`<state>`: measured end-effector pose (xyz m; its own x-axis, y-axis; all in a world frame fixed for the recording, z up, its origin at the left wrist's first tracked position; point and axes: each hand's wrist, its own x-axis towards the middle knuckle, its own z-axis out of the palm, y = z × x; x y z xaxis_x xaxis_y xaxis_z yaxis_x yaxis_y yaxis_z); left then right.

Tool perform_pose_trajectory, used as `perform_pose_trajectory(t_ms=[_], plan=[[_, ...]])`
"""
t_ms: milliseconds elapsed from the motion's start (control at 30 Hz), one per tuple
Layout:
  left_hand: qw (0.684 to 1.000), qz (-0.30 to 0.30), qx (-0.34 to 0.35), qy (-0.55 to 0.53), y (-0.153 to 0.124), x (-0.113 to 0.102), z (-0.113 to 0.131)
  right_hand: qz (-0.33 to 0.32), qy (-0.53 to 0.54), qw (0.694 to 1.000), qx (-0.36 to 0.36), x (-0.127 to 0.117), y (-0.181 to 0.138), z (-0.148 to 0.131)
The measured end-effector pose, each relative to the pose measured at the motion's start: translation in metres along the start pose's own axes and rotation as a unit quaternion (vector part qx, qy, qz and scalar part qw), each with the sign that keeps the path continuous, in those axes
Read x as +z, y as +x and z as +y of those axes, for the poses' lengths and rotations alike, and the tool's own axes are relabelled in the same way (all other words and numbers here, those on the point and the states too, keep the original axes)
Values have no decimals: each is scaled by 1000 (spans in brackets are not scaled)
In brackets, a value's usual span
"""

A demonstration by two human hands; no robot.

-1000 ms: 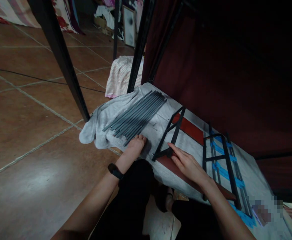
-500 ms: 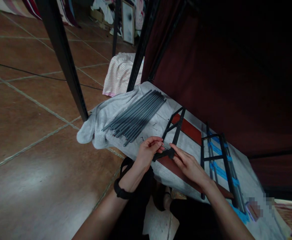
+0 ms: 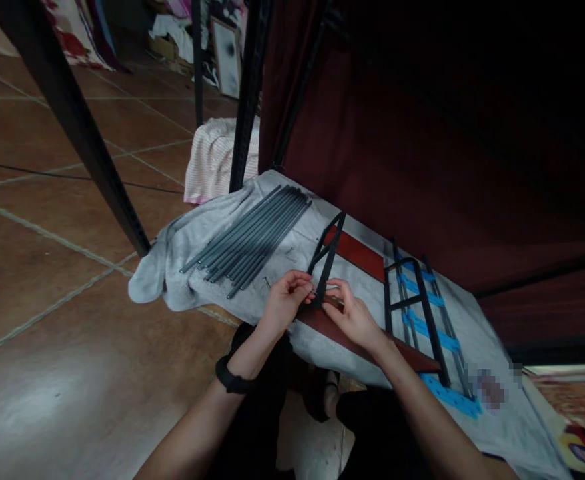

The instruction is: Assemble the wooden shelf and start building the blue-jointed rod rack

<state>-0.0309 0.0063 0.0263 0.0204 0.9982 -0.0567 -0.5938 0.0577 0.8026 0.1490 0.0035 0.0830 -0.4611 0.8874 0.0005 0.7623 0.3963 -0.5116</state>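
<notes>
My left hand (image 3: 286,300) and my right hand (image 3: 351,315) meet at the near corner of a black metal frame (image 3: 328,255) that lies over a reddish-brown board (image 3: 357,253). The left fingers pinch something small against that corner; it is too small to name. Fingers of the right hand are curled onto the frame's near end. A bundle of several grey metal rods (image 3: 250,240) lies on the grey cloth (image 3: 192,233) just left of the hands.
A second black frame (image 3: 419,300) wrapped with blue tape lies to the right on the cloth. Black upright posts (image 3: 75,127) stand on the brown tiled floor. A striped cloth (image 3: 212,160) sits behind. A few small screws (image 3: 290,253) lie near the rods. A dark red panel fills the right.
My left hand left the cloth beside the rods and rose to the frame's near corner with fingers pinched. My right hand slid along to that corner. The view drifted right.
</notes>
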Motion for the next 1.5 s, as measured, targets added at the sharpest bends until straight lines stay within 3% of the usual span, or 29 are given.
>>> perform_pose_trajectory(t_ms=[100, 233, 367, 567, 833, 1200, 1333, 1500], plan=[[1000, -15, -10, 18, 3, -1, 4, 31, -37, 998, 31, 3, -2, -3], [998, -24, -19, 60, 7, -3, 8, 13, -78, 997, 20, 4, -5, -9], [994, -29, -11, 107, 9, -5, 9, 7, -73, 997, 29, 2, -1, -9], [997, -16, -13, 72, 5, -7, 8, -36, -48, 998, 30, -5, 6, -2], [995, -27, 4, 98, 6, -6, 9, -38, 4, 999, 29, -9, 6, -4], [984, 58, 23, 166, 1, 1, 4, -37, -32, 999, 11, -8, 7, 0], [976, 48, 44, 206, 3, 2, 4, -31, -43, 998, 15, -5, 8, 1], [986, 29, 49, 157, 4, 0, 4, -38, -60, 997, 17, -3, 8, 1]])
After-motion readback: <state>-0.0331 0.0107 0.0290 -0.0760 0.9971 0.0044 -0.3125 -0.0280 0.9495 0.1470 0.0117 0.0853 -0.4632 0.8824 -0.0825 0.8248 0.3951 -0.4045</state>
